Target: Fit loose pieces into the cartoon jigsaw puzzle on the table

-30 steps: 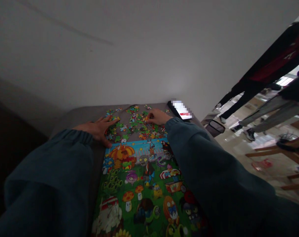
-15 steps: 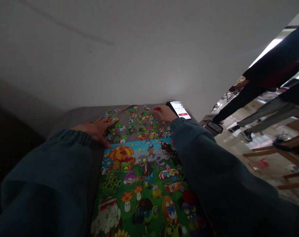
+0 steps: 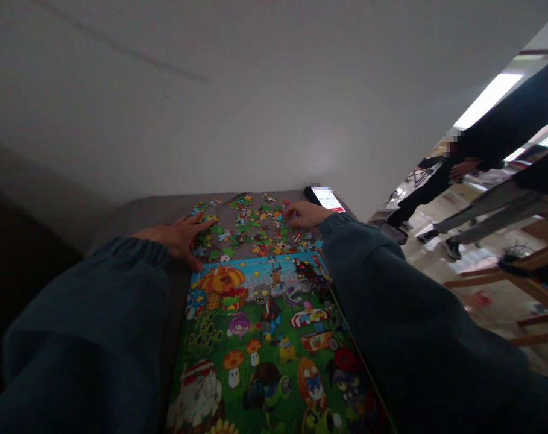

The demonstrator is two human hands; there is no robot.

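My left hand (image 3: pixel 181 239) lies flat with its fingers spread, touching the left edge of a heap of loose jigsaw puzzle pieces (image 3: pixel 244 218). My right hand (image 3: pixel 306 214) is over the right side of the pieces, its fingers curled together. Whatever those fingers may pinch is too small to make out. Below both hands a colourful cartoon picture (image 3: pixel 264 325) lies flat, printed with mushrooms, a pumpkin and zombie figures. My right sleeve covers part of its right edge.
A phone (image 3: pixel 329 201) with a lit screen rests just behind my right hand, at the wall (image 3: pixel 219 108). The grey surface (image 3: pixel 154 208) ends on the left. People's legs (image 3: pixel 470 208) and a wooden chair (image 3: pixel 495 277) are on the right.
My right hand has moved slightly right and down, its fingers still curled, covering more of the phone's lower end. The left hand has stayed put. A person at the right has shifted.
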